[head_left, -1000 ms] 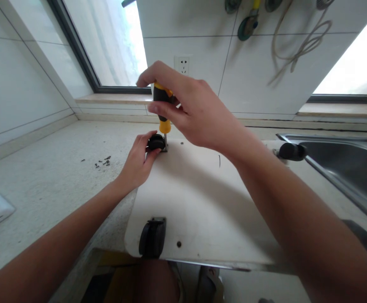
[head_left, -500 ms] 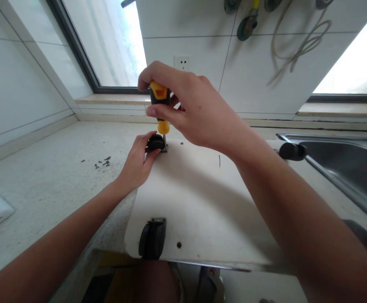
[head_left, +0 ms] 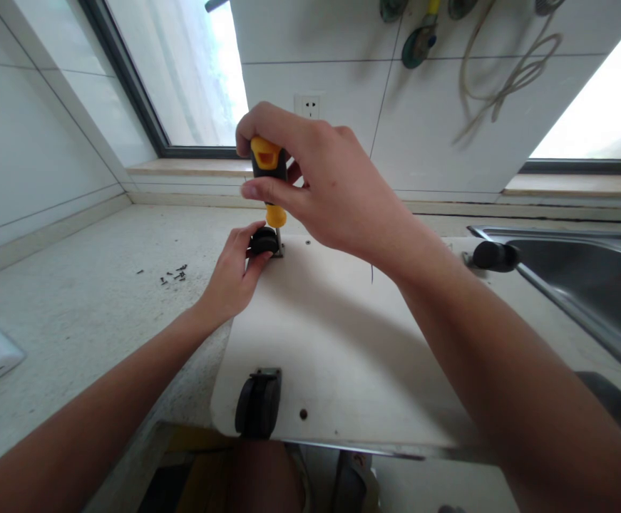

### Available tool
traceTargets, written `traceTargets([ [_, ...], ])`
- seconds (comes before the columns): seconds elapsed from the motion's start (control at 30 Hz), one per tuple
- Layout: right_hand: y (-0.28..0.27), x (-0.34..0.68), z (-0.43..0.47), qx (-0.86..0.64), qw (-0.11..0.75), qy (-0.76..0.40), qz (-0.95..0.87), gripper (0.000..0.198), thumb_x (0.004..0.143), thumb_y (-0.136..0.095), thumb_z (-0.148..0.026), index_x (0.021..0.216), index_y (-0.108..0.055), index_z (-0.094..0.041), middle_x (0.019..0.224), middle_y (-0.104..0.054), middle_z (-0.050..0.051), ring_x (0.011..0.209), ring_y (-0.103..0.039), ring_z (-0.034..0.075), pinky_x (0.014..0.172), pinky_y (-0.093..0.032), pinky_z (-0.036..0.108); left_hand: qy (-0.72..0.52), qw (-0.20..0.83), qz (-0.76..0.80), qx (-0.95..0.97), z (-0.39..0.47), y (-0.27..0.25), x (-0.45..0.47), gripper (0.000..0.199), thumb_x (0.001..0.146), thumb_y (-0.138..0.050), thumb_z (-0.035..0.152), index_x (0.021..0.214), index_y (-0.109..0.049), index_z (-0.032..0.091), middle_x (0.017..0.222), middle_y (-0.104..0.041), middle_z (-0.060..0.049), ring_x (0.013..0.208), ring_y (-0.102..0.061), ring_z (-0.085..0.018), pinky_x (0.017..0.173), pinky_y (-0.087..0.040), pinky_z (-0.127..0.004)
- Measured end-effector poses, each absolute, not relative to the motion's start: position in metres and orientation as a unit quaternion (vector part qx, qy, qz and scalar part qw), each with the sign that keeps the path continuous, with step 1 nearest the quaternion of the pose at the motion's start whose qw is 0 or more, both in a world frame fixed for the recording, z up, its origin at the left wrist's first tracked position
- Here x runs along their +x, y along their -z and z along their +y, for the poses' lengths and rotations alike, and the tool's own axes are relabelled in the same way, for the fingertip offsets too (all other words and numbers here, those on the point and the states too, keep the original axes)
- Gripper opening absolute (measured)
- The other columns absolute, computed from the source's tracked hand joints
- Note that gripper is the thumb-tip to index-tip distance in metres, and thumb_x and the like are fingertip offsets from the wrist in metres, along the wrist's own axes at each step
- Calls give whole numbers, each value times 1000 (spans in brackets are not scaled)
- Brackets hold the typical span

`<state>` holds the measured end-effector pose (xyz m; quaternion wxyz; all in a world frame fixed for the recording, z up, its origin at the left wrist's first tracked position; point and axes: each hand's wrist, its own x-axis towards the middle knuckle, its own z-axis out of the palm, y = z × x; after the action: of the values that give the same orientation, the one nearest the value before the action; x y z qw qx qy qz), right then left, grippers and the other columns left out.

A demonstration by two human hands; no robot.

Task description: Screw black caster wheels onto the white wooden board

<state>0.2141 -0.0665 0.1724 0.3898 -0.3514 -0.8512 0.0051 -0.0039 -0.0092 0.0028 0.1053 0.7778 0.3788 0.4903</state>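
Screws [head_left: 180,276]: lay scattered on the counter [head_left: 101,306].
Sink [head_left: 593,278]: lay right of the board [head_left: 336,349].
Screwdriver [head_left: 269,169]: stood beside the black caster [head_left: 264,241], its yellow patch [head_left: 266,152] turned outward since a second ago.
Left hand [head_left: 235,274]: fingers pinched the caster at the board's far-left corner.
Right hand [head_left: 321,182]: arched above, fingers wrapped round the screwdriver.

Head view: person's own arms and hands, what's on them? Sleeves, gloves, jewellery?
Left hand and right hand both ungloved, no rings visible. Left forearm and right forearm bare: no sleeves, watch or bracelet in view.
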Motion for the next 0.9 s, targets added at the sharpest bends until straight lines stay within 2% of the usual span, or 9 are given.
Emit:
traceTargets([
  [0.3, -173, 213, -68, -361, 386, -2, -849, 12, 103, -67, -28, 114, -63, -29, 113, -77, 2, 99, -67, 22, 79, -43, 31, -491, 105, 384, 775, -10, -4, -3, 48, 106, -63, 32, 154, -58, 28, 142, -63, -13, 133, -65, -31, 113, -60, -57],
  [0.63, -172, 212, -67, -357, 390, 1, -849, 12, 102, -68, -26, 113, -63, -28, 111, -76, 2, 98, -66, 21, 81, -43, 31, -493, 104, 377, 777, -10, -4, -2, 48, 107, -62, 29, 155, -57, 28, 142, -63, -13, 133, -65, -30, 111, -62, -54],
  [0.9, -171, 211, -67, -362, 393, -3, -845, 13, 102, -68, -28, 114, -63, -29, 112, -77, 2, 98, -66, 22, 84, -45, 33, -495, 114, 378, 774, -10, -3, -3, 49, 106, -62, 30, 155, -57, 29, 142, -62, -12, 133, -65, -31, 114, -60, -58],
])
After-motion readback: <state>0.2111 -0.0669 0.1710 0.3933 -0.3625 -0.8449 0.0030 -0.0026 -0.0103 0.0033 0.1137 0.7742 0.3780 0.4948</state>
